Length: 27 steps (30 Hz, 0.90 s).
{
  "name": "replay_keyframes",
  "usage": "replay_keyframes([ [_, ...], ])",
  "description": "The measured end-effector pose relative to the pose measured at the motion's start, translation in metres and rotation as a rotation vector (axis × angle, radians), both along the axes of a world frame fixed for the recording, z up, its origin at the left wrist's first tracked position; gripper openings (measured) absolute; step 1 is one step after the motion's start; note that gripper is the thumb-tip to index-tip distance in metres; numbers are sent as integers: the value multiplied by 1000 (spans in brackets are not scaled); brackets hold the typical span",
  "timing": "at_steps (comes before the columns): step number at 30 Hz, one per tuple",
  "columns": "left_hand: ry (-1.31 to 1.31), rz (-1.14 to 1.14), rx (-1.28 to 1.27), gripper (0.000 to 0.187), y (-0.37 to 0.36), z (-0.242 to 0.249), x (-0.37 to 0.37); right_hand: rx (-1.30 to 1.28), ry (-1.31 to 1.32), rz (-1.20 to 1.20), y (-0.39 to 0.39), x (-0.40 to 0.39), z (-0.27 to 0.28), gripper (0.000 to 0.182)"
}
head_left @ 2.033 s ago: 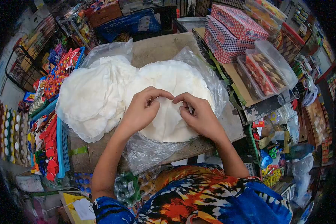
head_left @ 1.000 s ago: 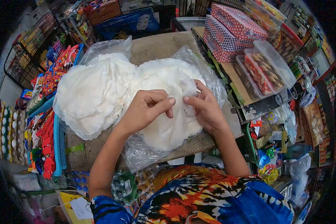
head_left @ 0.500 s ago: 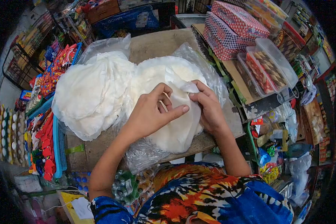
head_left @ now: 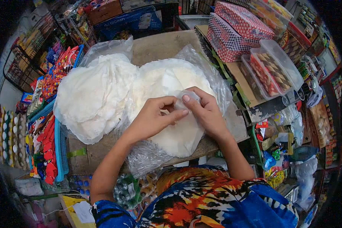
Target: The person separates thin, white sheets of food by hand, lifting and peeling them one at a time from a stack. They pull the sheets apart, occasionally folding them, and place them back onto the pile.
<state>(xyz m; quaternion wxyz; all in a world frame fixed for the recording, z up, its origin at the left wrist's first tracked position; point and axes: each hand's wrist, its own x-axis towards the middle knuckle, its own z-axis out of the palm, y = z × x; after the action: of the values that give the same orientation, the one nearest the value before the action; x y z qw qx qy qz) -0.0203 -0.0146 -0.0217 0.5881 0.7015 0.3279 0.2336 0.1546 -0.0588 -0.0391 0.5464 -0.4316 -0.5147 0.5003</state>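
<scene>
Right fingers (head_left: 198, 93) pinching the white sheet (head_left: 180, 141) at its folded top, left fingers (head_left: 177, 114) bent alongside, grip unclear.

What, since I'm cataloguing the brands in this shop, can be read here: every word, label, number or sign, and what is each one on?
"GCash": on the blue printed panel behind the table.
Stacked red-and-white checkered boxes: printed lettering, too blurred to read.
Small blue snack packet at left: lettering too small to read.
Red snack packets at left: printing too blurred.
I can make out no numbers.
</scene>
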Motion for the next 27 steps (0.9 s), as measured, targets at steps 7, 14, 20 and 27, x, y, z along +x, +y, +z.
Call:
replay_keyframes([
  [7, 29, 0, -8, 20, 0, 1, -2, 3, 125, -109, -1, 2, 4, 24],
  [14, -163, 233, 1, 10, 4, -2, -4, 45, 190, -186, 0, 1, 4, 24],
  [20, -326, 255, -74, 22, 8, -11, -3, 105, -46, -208, -2, 3, 6, 24],
  [27, -394, 323, -147, 19, 7, -10, 2, 151, -22, -277, -5, 1, 8, 22],
])
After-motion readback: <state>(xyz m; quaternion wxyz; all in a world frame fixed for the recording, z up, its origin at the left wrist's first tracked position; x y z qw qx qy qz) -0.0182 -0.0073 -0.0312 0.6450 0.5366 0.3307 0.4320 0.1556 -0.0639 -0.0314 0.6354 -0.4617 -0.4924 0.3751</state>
